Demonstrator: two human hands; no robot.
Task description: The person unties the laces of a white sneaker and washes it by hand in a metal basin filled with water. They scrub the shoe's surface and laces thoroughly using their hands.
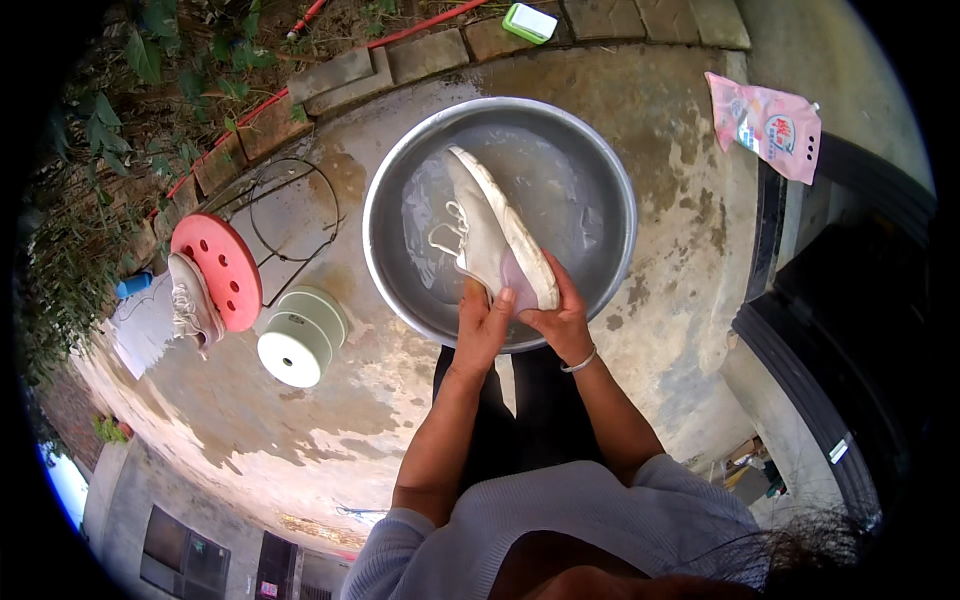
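Note:
Both of my hands grip a pale beige sneaker (484, 218) by its heel end, above a wide metal basin (378, 262) of cloudy water (575, 190). The shoe lies on its side, its toe pointing away to the upper left, with the white sole facing right and loose laces on the left. My left hand (483, 325) is closed around the heel from the left, thumb on the lilac heel patch. From the right my right hand (562, 318) holds the heel and sole edge, and a bracelet circles that wrist. Some fingertips are hidden behind the shoe.
At left, another sneaker (190, 302) rests on a red round stool (228, 262) with holes, near a pale green-and-white bucket-like stool (300, 340) and a wire frame (325, 225). A pink packet (768, 125) lies at upper right. A green box (530, 24) sits on the brick edging.

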